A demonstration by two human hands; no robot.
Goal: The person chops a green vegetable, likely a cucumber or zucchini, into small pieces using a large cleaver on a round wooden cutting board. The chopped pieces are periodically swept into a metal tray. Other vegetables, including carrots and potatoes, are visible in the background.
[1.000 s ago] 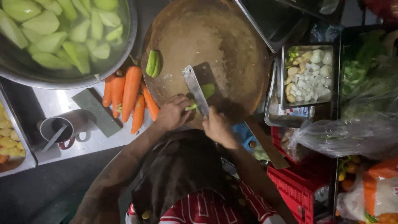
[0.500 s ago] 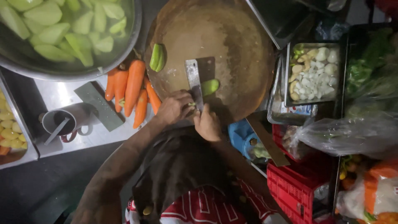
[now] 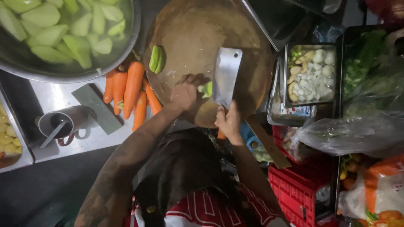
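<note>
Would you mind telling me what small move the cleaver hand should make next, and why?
Probably bring the cleaver down through the green piece: the right hand holds the blade beside it, and the left hand pins it on the board.

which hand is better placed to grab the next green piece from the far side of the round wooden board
Left. The left hand lies nearer the pair of green vegetable pieces on the round wooden board. The right hand holds the steel cleaver.

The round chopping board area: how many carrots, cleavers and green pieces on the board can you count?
Carrots beside the board: 5
Cleaver, in the right hand: 1
Green pieces on the board: 2, one lying apart, one under the left hand
Total: 8
</note>
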